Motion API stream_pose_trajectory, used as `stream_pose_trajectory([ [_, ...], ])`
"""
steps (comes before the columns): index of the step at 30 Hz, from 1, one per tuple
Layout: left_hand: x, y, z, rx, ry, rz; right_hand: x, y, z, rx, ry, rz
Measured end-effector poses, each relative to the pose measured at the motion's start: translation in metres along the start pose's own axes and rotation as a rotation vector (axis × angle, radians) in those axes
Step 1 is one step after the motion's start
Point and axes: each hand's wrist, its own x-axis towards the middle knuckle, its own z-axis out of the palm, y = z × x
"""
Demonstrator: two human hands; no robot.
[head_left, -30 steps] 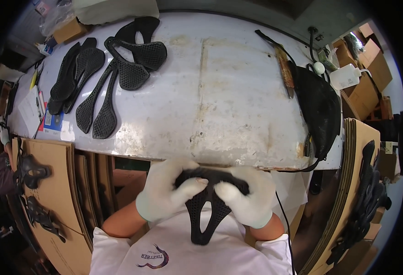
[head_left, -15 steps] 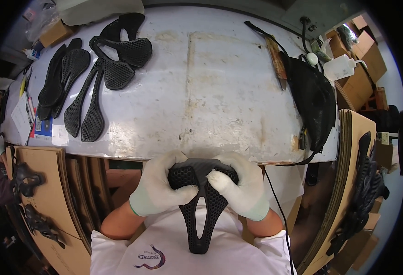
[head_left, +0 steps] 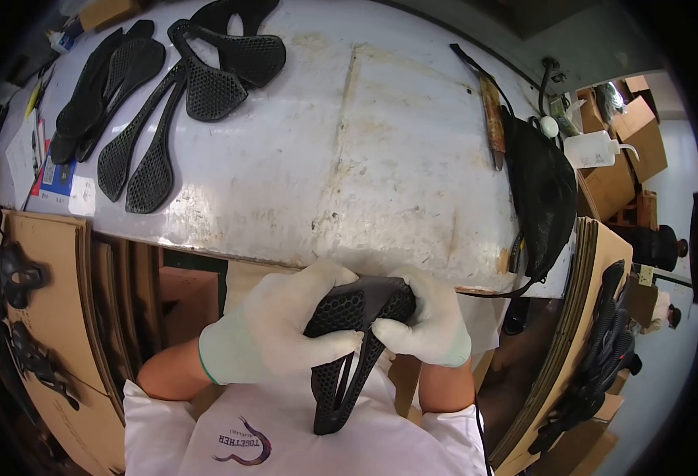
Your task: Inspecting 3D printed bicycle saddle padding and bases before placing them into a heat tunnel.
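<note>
A black bicycle saddle point(head_left: 330, 390) with a honeycomb lattice and a long centre slot is held in front of my chest, its narrow nose pointing down toward me. My left hand point(head_left: 289, 321), in a white glove with a green cuff, grips its wide rear from the left, thumb across the lattice. From the right, my gloved right hand point(head_left: 428, 317) grips the other rear wing, its thumb pressed near the centre. The saddle is tilted, so one side of it turns away. Fingers beneath it are hidden.
Several similar black saddles point(head_left: 215, 94) lie on the white table point(head_left: 396, 159) at the far left. On its right are a black bag point(head_left: 541, 194), a wooden-handled tool point(head_left: 493, 119) and a white squeeze bottle point(head_left: 592, 149). Cardboard stacks point(head_left: 47, 293) bearing black saddles flank me.
The saddle has rolled from facing me squarely to a sideways tilt, and its nose has swung left. Both hands keep their grip. The whole view has also turned slightly.
</note>
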Motion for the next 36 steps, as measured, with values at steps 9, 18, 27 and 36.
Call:
stream_pose_trajectory([
  [9, -0.003, -0.003, 0.004, 0.034, 0.068, 0.080, 0.003, 0.006, 0.005, -0.037, 0.050, -0.089],
  [18, -0.002, -0.011, 0.001, -0.028, 0.083, 0.023, 0.006, 0.005, 0.001, 0.045, -0.039, -0.132],
  [27, 0.009, -0.001, 0.004, -0.082, 0.162, -0.122, 0.002, 0.008, 0.028, 0.215, 0.222, -0.023],
  [36, 0.011, -0.029, 0.002, -0.176, 0.170, -0.070, -0.002, 0.065, 0.055, 0.397, 0.401, -0.142],
])
